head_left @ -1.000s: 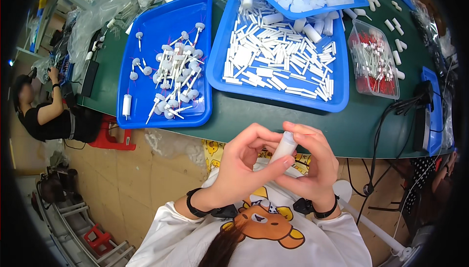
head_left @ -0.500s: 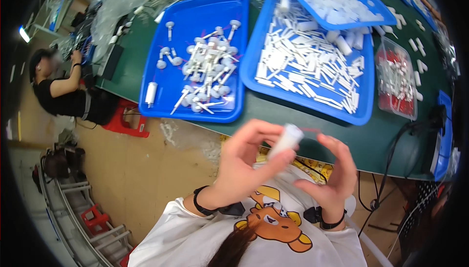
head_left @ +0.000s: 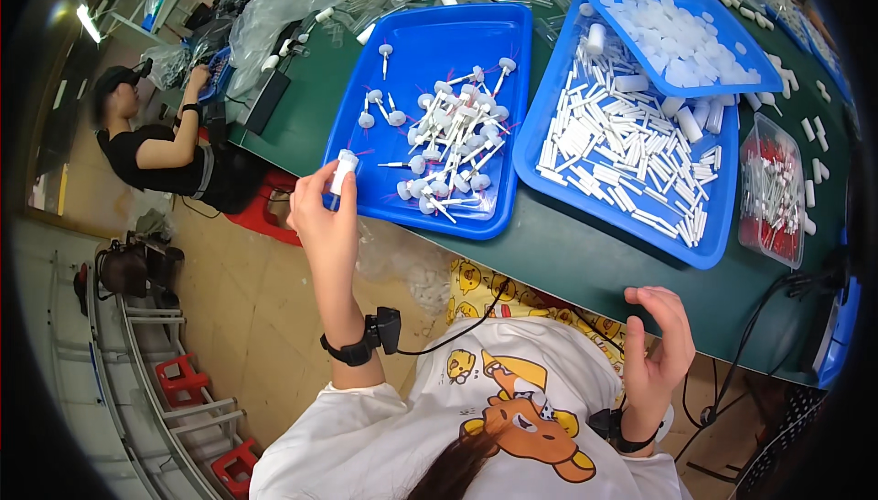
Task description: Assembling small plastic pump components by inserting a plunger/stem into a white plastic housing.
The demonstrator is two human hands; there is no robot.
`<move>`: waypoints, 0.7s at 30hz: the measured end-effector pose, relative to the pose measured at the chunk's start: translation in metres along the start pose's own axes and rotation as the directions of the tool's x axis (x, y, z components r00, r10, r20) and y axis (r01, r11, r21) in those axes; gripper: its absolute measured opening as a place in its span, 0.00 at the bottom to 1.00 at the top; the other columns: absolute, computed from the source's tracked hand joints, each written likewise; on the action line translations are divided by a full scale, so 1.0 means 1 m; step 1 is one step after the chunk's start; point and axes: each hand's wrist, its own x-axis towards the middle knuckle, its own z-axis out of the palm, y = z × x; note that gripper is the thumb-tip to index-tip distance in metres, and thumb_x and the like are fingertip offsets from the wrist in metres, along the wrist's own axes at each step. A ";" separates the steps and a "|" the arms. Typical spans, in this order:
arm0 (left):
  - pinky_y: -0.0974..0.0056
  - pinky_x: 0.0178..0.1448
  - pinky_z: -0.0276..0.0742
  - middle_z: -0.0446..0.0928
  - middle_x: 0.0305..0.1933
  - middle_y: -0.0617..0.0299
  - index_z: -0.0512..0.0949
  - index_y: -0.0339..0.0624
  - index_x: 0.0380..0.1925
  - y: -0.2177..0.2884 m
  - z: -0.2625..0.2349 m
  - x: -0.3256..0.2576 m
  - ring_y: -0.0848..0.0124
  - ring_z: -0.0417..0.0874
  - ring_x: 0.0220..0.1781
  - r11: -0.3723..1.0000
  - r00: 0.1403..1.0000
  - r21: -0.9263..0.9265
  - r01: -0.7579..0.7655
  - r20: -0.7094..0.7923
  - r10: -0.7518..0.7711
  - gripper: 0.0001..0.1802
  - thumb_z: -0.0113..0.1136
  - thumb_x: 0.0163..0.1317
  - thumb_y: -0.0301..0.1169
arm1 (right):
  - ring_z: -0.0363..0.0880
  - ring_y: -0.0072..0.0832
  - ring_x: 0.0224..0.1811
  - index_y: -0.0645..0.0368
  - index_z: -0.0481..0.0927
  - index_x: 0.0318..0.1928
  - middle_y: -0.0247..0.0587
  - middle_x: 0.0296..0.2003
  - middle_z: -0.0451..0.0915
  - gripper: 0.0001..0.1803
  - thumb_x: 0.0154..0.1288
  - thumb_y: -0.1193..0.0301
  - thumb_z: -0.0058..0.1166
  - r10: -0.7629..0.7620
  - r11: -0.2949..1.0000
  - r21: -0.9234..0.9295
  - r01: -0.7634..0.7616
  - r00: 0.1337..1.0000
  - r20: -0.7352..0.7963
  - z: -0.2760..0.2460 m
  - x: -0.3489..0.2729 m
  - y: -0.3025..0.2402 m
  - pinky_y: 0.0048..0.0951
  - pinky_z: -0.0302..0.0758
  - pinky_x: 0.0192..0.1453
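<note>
- Pinching a white cylinder (head_left: 344,171) between thumb and fingertips, the left hand (head_left: 327,224) stands at the near left corner of a blue tray (head_left: 430,43).
- Red wire (head_left: 363,152) noted by the cylinder's upper end.
- Right hand (head_left: 657,358): fingers loosely bent, parted from the thumb, near the edge of the green table (head_left: 558,258).
- Capped white stems (head_left: 462,125) lie heaped in the tray.
- Adjacent blue bin (head_left: 622,219) contains loose white sticks (head_left: 631,153).
</note>
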 end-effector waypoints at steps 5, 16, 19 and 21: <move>0.58 0.59 0.58 0.74 0.48 0.64 0.79 0.48 0.44 0.023 0.003 0.003 0.62 0.69 0.54 0.951 0.964 0.226 -0.211 -0.115 0.241 0.16 0.62 0.53 0.30 | 0.77 0.42 0.38 0.67 0.77 0.40 0.48 0.37 0.79 0.14 0.50 0.85 0.54 0.002 1.000 -0.020 -0.002 1.000 0.017 -0.001 -0.002 0.000 0.40 0.73 0.48; 0.60 0.55 0.57 0.76 0.31 0.64 0.77 0.43 0.34 0.037 0.005 0.026 0.67 0.75 0.39 0.818 0.779 -0.002 -0.576 0.304 0.549 0.07 0.58 0.54 0.23 | 0.77 0.41 0.36 0.65 0.78 0.38 0.45 0.34 0.78 0.13 0.48 0.85 0.59 -0.015 0.997 -0.070 0.015 1.000 0.005 -0.001 0.013 -0.001 0.36 0.72 0.43; 0.62 0.54 0.59 0.76 0.32 0.63 0.76 0.42 0.33 0.050 -0.007 0.019 0.66 0.75 0.39 0.836 0.821 0.033 -0.547 0.212 0.529 0.05 0.58 0.55 0.23 | 0.77 0.39 0.36 0.64 0.79 0.37 0.43 0.33 0.79 0.12 0.49 0.83 0.59 -0.012 0.999 -0.041 0.013 1.000 0.022 0.000 0.015 -0.003 0.34 0.72 0.41; 0.62 0.54 0.60 0.76 0.32 0.62 0.76 0.41 0.33 0.065 -0.019 0.012 0.65 0.75 0.38 0.850 0.840 0.017 -0.526 0.167 0.516 0.05 0.57 0.55 0.23 | 0.77 0.38 0.36 0.64 0.79 0.37 0.43 0.32 0.79 0.12 0.49 0.83 0.59 -0.009 1.000 0.019 0.008 0.998 0.056 0.002 0.016 -0.005 0.33 0.72 0.41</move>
